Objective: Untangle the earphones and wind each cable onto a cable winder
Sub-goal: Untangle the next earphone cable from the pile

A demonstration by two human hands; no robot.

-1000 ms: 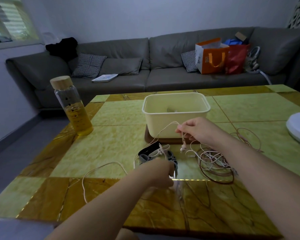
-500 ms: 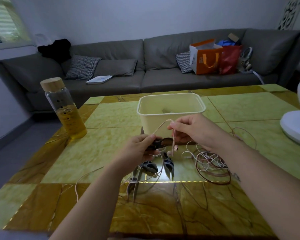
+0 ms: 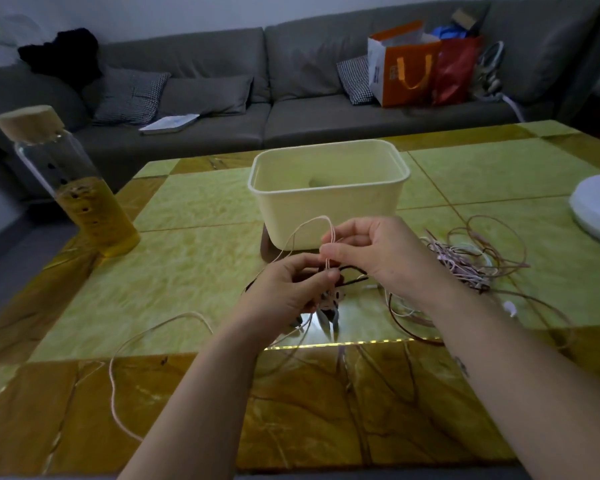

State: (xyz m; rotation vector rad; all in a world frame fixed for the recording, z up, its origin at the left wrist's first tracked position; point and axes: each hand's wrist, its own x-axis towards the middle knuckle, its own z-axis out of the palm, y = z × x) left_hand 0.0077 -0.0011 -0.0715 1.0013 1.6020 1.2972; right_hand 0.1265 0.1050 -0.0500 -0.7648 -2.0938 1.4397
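While left hand (image 3: 288, 292) grips the winder (image 3: 347, 270) and right hand (image 3: 374, 251) pinches the cable (image 3: 329, 237), keep tension even; feed slack clear of the tangle (image 3: 465, 268).

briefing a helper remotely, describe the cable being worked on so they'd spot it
On the green table, in front of the cream tub, left hand and right hand meet. The pale pink cable loops up from the right hand's pinch, unlike the tangled heap further right.
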